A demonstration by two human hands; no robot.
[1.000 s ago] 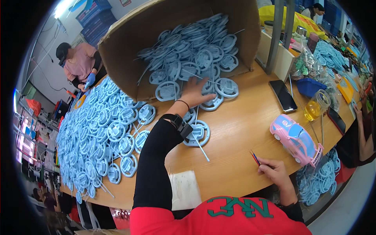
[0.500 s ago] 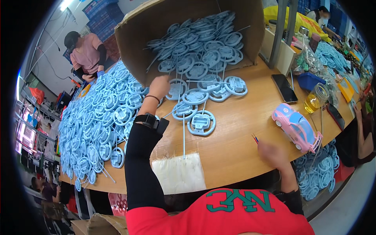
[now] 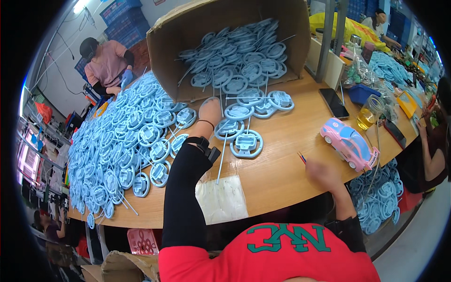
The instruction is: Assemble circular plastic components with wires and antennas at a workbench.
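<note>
Over a light-blue plastic toy steering wheel (image 3: 211, 99) near the box's front edge is my left hand (image 3: 210, 112), its fingers closed on the wheel and partly hidden. Several similar wheels, including the nearest one (image 3: 246, 144), lie on the table to its right, some with thin blue rods. My right hand (image 3: 324, 175), somewhat blurred, is closed around thin coloured wires (image 3: 301, 158) whose ends stick out to the left. Beside that hand stands a pink toy car (image 3: 350, 143) with blue windows.
An open cardboard box (image 3: 164, 58) on its side holds many blue wheels. A large heap of wheels (image 3: 122, 150) covers the left of the table. A whitish sheet (image 3: 221, 201) lies at the near edge. A phone (image 3: 334, 103) and a jar of yellow liquid (image 3: 369, 113) are at right.
My left hand has moved right, onto a blue wheel that was uncovered before. The right hand stays near the car with the wires. The whole view has shifted slightly.
</note>
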